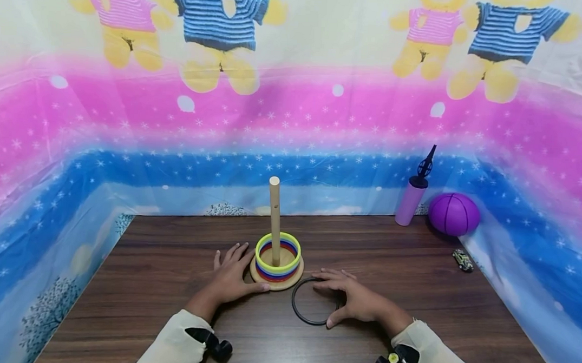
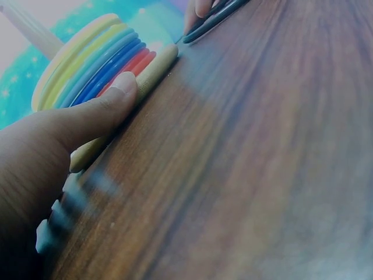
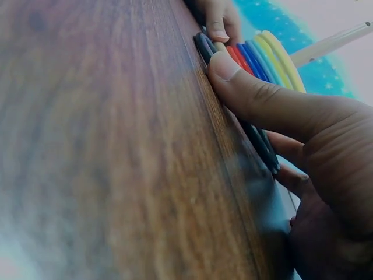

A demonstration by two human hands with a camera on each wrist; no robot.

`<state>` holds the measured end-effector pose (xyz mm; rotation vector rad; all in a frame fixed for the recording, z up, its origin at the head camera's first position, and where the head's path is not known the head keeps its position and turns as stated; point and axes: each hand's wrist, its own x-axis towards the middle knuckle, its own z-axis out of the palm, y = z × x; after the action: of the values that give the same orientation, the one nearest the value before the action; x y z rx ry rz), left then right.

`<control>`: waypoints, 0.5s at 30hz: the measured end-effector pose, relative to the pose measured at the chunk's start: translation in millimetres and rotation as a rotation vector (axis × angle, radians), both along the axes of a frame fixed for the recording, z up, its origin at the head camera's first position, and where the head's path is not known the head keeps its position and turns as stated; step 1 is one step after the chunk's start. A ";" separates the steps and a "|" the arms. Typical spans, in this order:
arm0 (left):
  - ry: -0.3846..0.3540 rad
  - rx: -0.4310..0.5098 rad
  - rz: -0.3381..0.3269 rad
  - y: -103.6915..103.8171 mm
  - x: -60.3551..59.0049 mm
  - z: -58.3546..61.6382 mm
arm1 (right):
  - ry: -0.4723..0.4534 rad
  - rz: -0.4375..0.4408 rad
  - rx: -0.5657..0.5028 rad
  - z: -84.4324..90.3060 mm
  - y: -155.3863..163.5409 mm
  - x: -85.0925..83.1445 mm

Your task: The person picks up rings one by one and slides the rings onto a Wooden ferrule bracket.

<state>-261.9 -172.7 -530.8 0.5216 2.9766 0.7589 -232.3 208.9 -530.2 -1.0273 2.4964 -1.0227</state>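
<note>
A round wooden base with an upright peg stands on the table. Around the peg lies a stack of coloured rings, yellow on top, then light blue, dark blue and red. My left hand is at the base's left side, fingers spread, its thumb touching the base edge. To the right of the base lie black rings, two layered in the right wrist view. My right hand holds them across, thumb on the near rim and fingers at the far side.
At the back right of the brown table stand a purple hand pump and a purple ball. A small toy car lies before the ball. A printed cloth encloses the back and sides.
</note>
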 end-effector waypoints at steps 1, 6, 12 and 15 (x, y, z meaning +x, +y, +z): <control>0.003 0.004 -0.001 0.2 0.2 0.3 | 0.005 0.001 -0.004 0.1 0.5 0.4; 0.001 0.017 -0.004 1.0 1.4 1.0 | -0.019 -0.001 -0.042 4.4 3.8 2.6; -0.001 0.006 0.000 0.6 0.9 0.6 | -0.069 -0.003 -0.119 17.1 12.9 0.3; 0.001 0.006 0.000 0.2 0.6 0.4 | -0.074 -0.013 -0.151 23.4 19.0 -1.7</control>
<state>-261.3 -172.6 -530.3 0.5231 2.9761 0.7687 -234.0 227.9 -506.8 -0.9969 2.4000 -1.2462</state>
